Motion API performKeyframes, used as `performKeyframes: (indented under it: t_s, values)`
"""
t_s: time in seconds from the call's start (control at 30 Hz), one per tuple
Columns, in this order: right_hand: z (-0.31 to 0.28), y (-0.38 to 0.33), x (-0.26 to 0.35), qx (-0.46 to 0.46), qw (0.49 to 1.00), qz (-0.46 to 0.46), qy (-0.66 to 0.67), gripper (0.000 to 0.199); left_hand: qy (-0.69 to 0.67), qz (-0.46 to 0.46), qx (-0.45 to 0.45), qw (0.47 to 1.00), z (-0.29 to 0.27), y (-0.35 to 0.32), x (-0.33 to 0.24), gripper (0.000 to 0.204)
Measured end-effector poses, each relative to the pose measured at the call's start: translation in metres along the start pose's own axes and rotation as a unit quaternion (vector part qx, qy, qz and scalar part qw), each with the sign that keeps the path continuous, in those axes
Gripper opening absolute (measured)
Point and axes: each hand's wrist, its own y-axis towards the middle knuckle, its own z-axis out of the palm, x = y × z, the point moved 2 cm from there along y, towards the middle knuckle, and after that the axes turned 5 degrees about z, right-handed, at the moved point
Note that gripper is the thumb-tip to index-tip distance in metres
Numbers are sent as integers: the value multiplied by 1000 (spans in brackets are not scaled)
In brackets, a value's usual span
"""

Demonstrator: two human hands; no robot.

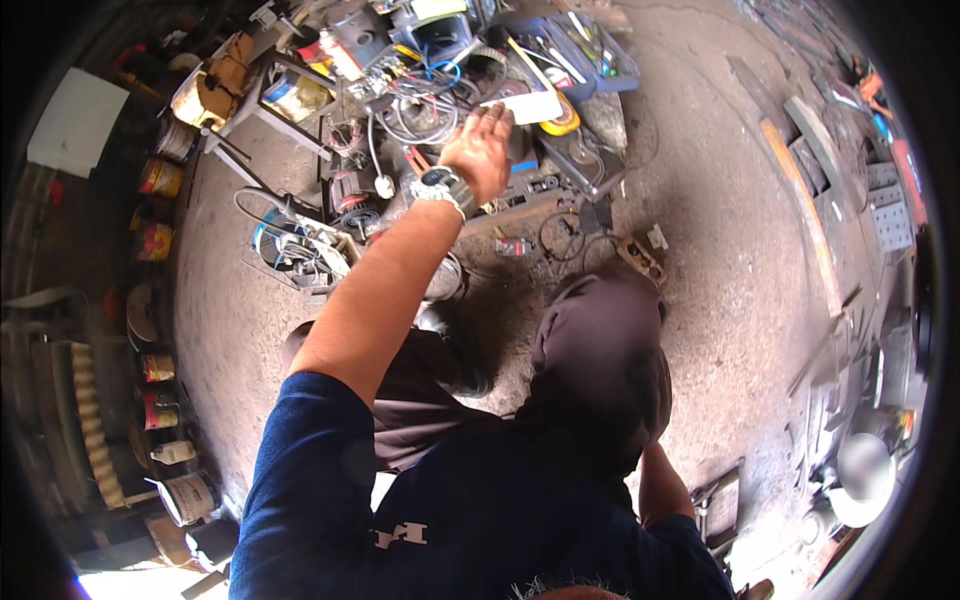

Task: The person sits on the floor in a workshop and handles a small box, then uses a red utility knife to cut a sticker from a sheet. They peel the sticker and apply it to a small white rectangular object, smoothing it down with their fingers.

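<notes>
My left arm reaches forward over a crowded work surface, a watch and a light bracelet [452,190] on its wrist. At its end, my left hand [480,152] is palm down, fingers stretched out and slightly apart. The fingertips meet the left end of a flat white card-like piece [532,107]; my thumb is hidden. A yellow tape measure [563,117] lies by the piece's right end. Tangled grey cables [415,115] sit left of the fingers. Below my right knee side, only my right forearm [662,485] shows; the right hand is out of sight.
A blue toolbox [610,80] with tools stands at the far side. Left of the arm are a motor-like part [350,195] and a bin of cables [300,245]. A wooden plank [800,215] lies on the floor at right. Spools and tins [160,180] line the left wall.
</notes>
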Motion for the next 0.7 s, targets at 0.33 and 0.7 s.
performKeyframes:
  t_s: [0.33,0.7]
  values:
    - [-26,-18,0,1,999,30,-13,62,-20,-7,49,999,-19,8,-4,68]
    - [-43,-10,16,-21,1000,5,-5,61,-1,-20,80,997,-10,3,0,76]
